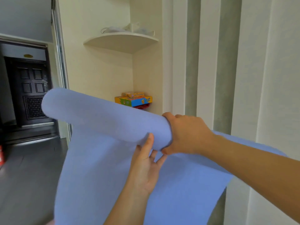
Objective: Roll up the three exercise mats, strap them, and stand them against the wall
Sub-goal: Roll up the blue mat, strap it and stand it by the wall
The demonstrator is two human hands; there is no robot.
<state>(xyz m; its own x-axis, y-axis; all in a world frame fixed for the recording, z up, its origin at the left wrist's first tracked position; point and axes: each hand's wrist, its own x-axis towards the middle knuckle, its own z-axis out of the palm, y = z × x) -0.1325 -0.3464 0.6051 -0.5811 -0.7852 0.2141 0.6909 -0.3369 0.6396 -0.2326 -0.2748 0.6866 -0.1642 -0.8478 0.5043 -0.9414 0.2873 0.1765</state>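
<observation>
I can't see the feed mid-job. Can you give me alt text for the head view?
A half-rolled blue mat is held up in the air: the right hand grips the roll's right end, the left hand props it from below with straight fingers, and the loose part hangs down. Behind are a corner shelf and colourful boxes.

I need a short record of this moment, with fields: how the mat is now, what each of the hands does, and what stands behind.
mat: blue mat, partly rolled and held in the air; the unrolled part hangs down
right hand: grips the right end of the roll
left hand: fingers fairly straight, touching the roll from below
strap: none visible
behind: corner shelf, coloured boxes lower in the same corner, dark door at the left
</observation>
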